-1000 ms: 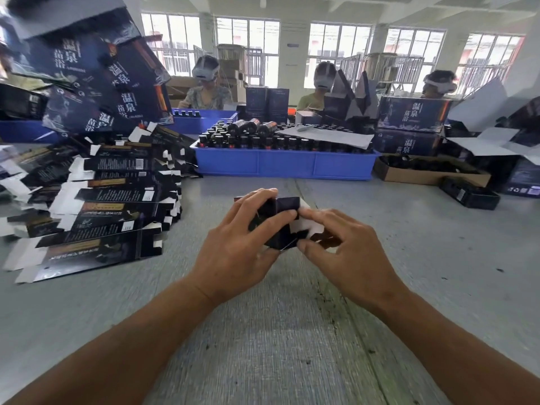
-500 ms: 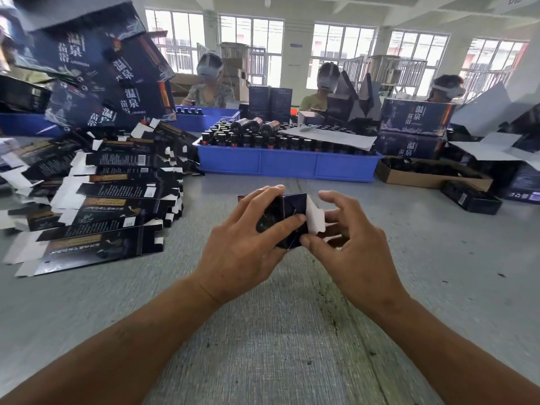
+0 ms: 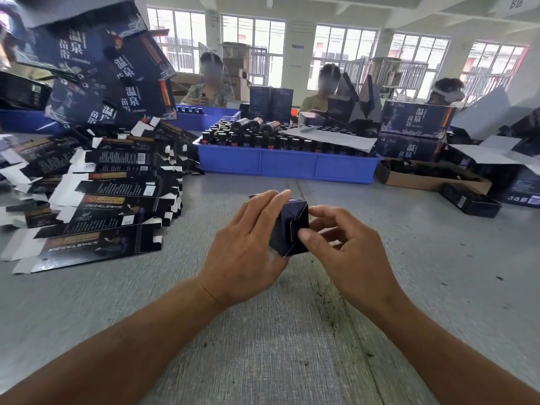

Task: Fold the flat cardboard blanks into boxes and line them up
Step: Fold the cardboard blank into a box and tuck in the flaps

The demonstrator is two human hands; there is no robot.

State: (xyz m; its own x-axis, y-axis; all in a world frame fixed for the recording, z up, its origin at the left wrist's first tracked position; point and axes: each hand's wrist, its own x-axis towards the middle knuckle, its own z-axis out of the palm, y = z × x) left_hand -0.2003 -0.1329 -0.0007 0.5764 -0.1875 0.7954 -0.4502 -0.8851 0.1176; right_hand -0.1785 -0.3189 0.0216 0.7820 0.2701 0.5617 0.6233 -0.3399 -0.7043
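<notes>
Readable text, placed relative to the blue bottle tray [image 3: 287, 165]: large dark cartons [image 3: 96, 71] piled up-left of it carry white Chinese characters 温泉苗浴, repeated on several faces. Stacked dark cartons [image 3: 415, 119] just right of the tray show the same 温泉苗浴, upper one clear, lower one partly cut off. Hanging sign [image 3: 515, 2], far up-right of the tray, reads "B区". Flat blanks [image 3: 96, 200] left of the tray have barcodes and fine print, too small to read.
</notes>
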